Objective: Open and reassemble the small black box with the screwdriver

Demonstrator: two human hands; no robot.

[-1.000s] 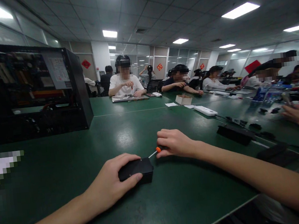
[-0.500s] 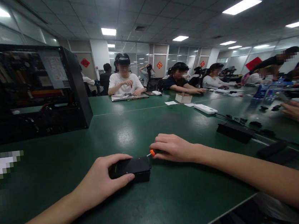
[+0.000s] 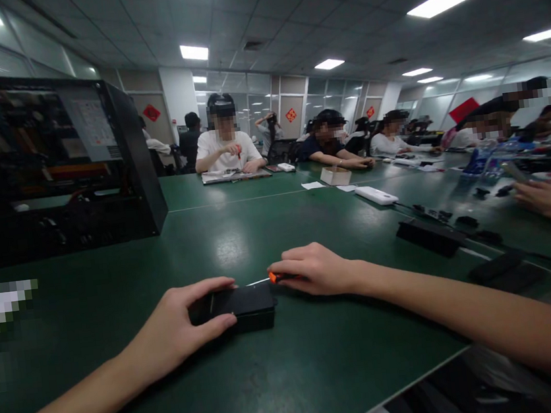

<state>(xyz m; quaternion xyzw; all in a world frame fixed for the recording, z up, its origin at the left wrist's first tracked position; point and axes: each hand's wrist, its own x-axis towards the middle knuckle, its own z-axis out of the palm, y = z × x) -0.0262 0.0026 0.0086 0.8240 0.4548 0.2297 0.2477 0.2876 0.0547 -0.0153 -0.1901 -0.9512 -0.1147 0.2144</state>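
Note:
On the green table [image 3: 218, 398] lies a flat black rectangular box [image 3: 249, 302], gripped at its left end by my left hand [image 3: 193, 315]. The thumb presses its near side and the fingers reach round the far side. My right hand [image 3: 317, 269] is closed around a screwdriver [image 3: 274, 277] with an orange and dark handle. Its thin metal shaft points left, along the far edge of the box. The screwdriver's tip is hard to make out near my left fingers, so I cannot tell if it touches the box.
An open black computer case [image 3: 136, 163] stands at the left. To the right lie a white device [image 3: 376, 195], a black block [image 3: 428, 237] and cables. A small open carton [image 3: 336, 176] sits farther back. Other people work across the table; another person's hands [image 3: 545, 195] hold a phone at right.
My right hand has shifted slightly left with the screwdriver, whose shaft now lies along the box's far side and shows more length. My left hand still grips the box.

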